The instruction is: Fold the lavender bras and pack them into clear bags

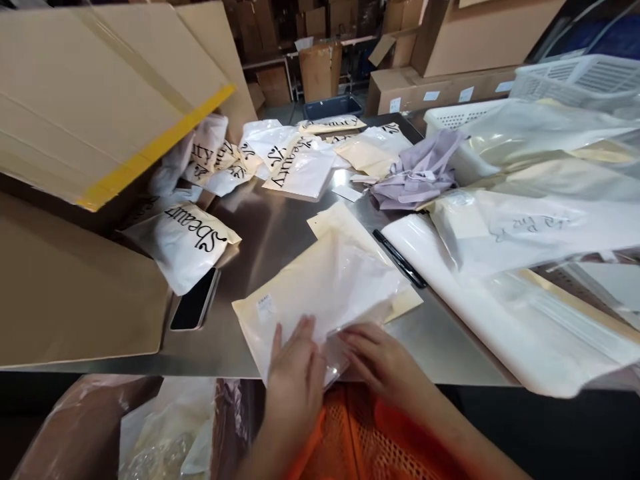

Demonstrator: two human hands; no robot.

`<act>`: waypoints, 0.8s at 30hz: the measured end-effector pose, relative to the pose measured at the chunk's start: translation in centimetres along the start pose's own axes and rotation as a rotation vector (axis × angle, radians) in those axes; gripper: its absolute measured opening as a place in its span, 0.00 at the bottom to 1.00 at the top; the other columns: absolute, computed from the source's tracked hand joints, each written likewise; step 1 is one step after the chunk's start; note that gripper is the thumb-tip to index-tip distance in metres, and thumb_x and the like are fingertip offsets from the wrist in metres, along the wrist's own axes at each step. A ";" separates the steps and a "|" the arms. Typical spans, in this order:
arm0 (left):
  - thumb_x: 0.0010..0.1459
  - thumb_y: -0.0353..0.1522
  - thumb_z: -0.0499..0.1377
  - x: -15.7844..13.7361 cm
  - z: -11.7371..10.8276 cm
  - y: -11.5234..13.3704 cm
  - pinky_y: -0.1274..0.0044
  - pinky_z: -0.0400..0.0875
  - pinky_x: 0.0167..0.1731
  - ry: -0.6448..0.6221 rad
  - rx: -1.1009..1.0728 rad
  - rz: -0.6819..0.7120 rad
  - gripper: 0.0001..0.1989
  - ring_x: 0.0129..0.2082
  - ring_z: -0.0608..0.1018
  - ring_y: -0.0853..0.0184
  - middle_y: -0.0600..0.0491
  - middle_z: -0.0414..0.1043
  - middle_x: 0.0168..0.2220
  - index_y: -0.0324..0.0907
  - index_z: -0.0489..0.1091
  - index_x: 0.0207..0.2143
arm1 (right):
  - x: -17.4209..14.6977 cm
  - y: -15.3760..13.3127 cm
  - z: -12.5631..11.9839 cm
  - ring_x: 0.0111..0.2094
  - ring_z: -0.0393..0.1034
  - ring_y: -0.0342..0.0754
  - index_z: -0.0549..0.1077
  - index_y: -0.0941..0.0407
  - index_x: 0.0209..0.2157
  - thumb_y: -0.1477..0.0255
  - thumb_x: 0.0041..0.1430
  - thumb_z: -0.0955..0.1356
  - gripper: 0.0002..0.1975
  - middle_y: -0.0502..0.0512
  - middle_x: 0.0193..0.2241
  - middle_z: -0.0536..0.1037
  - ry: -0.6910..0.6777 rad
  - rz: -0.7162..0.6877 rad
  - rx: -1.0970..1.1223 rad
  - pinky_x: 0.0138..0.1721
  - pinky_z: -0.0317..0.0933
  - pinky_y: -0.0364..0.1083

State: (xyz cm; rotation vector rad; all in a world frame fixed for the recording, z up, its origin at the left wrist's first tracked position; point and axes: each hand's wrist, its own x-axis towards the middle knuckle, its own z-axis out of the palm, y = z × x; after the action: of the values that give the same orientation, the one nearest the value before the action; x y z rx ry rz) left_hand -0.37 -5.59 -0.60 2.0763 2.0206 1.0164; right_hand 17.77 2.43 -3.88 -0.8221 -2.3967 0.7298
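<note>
A clear plastic bag (320, 287) with a pale sheet inside and a small label near its left corner lies on the metal table. My left hand (296, 367) rests on the bag's lower part, fingers stretched out. At the bag's near right edge, my right hand (383, 360) has its fingers bent together on the loose plastic; exactly how they grip it is partly hidden. Beneath the bag, cream-coloured card (334, 219) sticks out at the far side and right. A black pen (400, 259) lies just right of the bag.
Left stand a phone (194, 301), a printed white packet (186, 243) and a large open carton (80, 280). More printed packets (303, 163) and lilac fabric (423, 170) lie farther back. Plastic-wrapped packs (530, 227) and white baskets (583, 80) fill the right side.
</note>
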 end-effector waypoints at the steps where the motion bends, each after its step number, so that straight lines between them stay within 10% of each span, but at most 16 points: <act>1: 0.64 0.28 0.51 0.3 -0.5 -0.4 0.58 0.59 0.64 0.024 -0.025 -0.060 0.13 0.55 0.75 0.61 0.46 0.73 0.55 0.43 0.68 0.50 | -0.5 0.7 -0.7 0.49 0.71 0.54 0.75 0.57 0.48 0.73 0.65 0.62 0.14 0.63 0.46 0.77 0.061 0.002 -0.073 0.51 0.68 0.53; 9: 0.65 0.29 0.51 2.8 -0.4 0.2 0.60 0.60 0.63 -0.058 -0.076 0.000 0.09 0.57 0.73 0.62 0.48 0.74 0.54 0.43 0.71 0.41 | 1.5 1.5 2.7 0.49 0.70 0.57 0.76 0.64 0.45 0.82 0.59 0.64 0.14 0.67 0.45 0.76 -0.131 0.044 -0.244 0.50 0.66 0.54; 13: 0.64 0.28 0.50 1.8 0.0 -0.4 0.56 0.56 0.64 -0.164 0.009 0.065 0.10 0.58 0.72 0.60 0.46 0.74 0.54 0.42 0.71 0.41 | 5.2 1.3 2.9 0.47 0.71 0.53 0.77 0.60 0.38 0.82 0.55 0.64 0.12 0.61 0.42 0.78 -0.080 0.171 0.276 0.52 0.64 0.52; 20: 0.65 0.35 0.53 1.1 -1.8 -2.3 0.64 0.67 0.58 0.110 -0.125 -0.290 0.09 0.52 0.77 0.61 0.50 0.77 0.50 0.45 0.69 0.33 | 9.6 0.0 -3.0 0.23 0.63 0.37 0.68 0.60 0.26 0.77 0.51 0.71 0.06 0.47 0.22 0.69 -0.066 0.610 1.609 0.25 0.61 0.36; 24: 0.65 0.38 0.52 2.7 -1.7 -1.8 0.70 0.71 0.52 0.071 -0.165 -0.321 0.11 0.49 0.78 0.63 0.50 0.77 0.49 0.43 0.72 0.40 | 11.7 -1.7 -4.2 0.18 0.53 0.33 0.58 0.56 0.24 0.85 0.54 0.63 0.12 0.42 0.20 0.56 0.124 0.727 2.004 0.15 0.47 0.32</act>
State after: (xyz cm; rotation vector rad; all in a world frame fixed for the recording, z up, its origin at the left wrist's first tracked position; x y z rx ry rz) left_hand -3.01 -3.49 0.89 1.5927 2.1288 1.1613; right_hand 11.51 10.40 3.55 -0.5651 -0.2642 2.3817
